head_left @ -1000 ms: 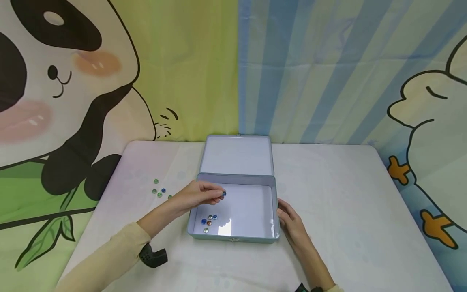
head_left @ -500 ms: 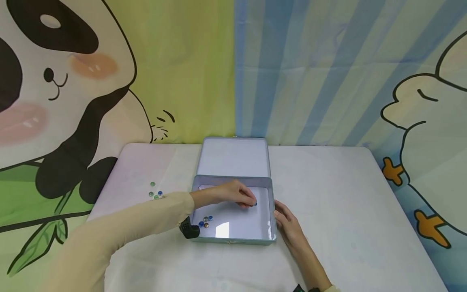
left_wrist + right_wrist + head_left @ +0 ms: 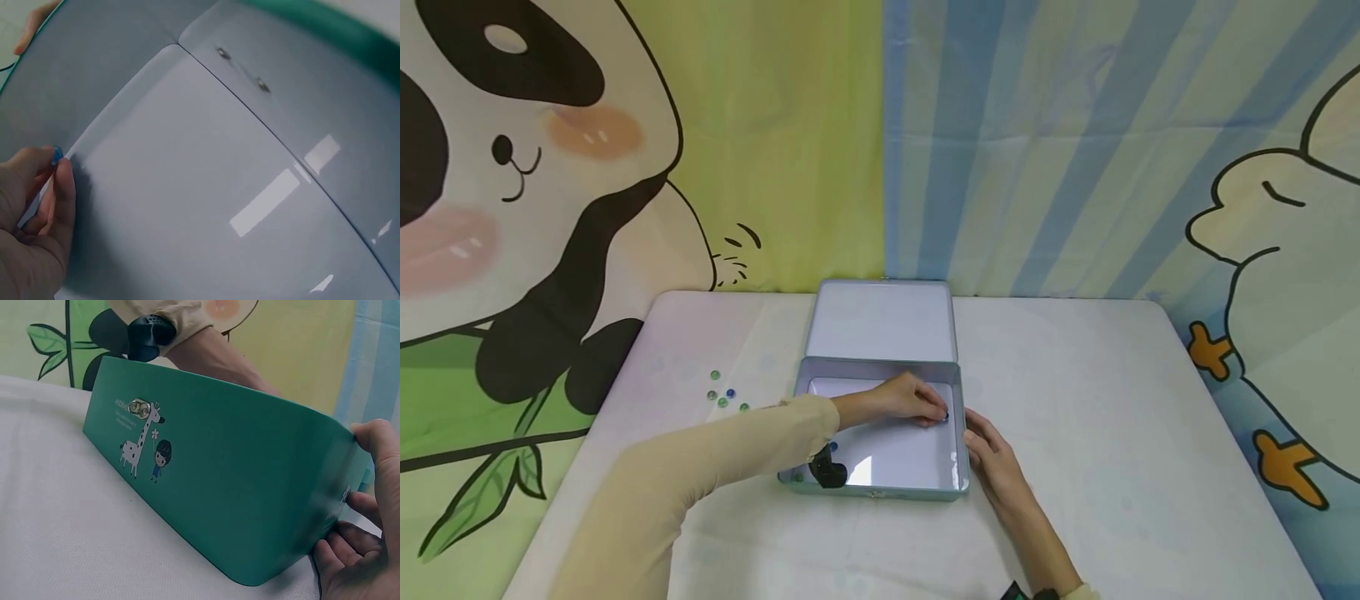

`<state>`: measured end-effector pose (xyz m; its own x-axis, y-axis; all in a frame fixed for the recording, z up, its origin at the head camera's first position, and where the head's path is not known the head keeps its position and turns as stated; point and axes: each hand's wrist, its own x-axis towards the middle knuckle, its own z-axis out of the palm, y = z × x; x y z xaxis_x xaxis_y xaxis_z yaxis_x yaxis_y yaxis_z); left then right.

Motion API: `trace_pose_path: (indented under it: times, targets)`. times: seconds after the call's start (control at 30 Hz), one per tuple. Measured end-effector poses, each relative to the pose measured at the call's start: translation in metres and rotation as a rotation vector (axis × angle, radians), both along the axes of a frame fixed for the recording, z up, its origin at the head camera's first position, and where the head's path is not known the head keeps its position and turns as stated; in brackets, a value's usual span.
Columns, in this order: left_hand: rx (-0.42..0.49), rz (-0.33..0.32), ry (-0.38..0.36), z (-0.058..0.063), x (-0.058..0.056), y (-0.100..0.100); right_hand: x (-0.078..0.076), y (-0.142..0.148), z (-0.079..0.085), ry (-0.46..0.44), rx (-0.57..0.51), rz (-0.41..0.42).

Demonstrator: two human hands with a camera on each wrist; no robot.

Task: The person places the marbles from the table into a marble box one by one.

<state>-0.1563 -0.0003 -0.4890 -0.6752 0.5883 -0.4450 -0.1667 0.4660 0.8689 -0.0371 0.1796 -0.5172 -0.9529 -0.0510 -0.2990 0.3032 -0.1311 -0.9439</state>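
Nearest, a person's right hand point(image 3: 997, 460) rested its fingers on the outer right wall of a green, rectangular, metal-looking box point(image 3: 219, 487). Inside, the left hand point(image 3: 910, 398) had just swept toward that wall, a small blue glassy marble point(image 3: 57, 154) pinched at its fingertips, unreleased; placement appeared underway. Left of the box lay green glassy marbles point(image 3: 722, 402); behind, its open lid point(image 3: 882, 321).

Glossy metal, glass and matt cloth
From here I see a box point(image 3: 209, 487) of smooth painted metal, glossy inside, its clasp point(image 3: 139, 409) shiny bare metal; marbles point(image 3: 722, 402) like translucent glass; a matt, fine-grained table cover point(image 3: 69, 487); a soft cloth sleeve point(image 3: 722, 450).
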Motion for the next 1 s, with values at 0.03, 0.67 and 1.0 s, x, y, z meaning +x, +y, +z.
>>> trace_pose_path:
  times: [0.03, 0.67, 1.0]
  targets:
    - [0.004, 0.006, 0.01, -0.001, -0.001, 0.001, 0.0, 0.0, 0.0, -0.001, -0.001, 0.001]
    - [-0.075, -0.015, 0.124, 0.002, -0.004, 0.012, -0.001, 0.002, 0.001, 0.006, -0.017, -0.003]
    - [-0.007, -0.212, 0.118, 0.041, -0.007, -0.024, 0.0, -0.004, 0.001, -0.019, 0.004, -0.019]
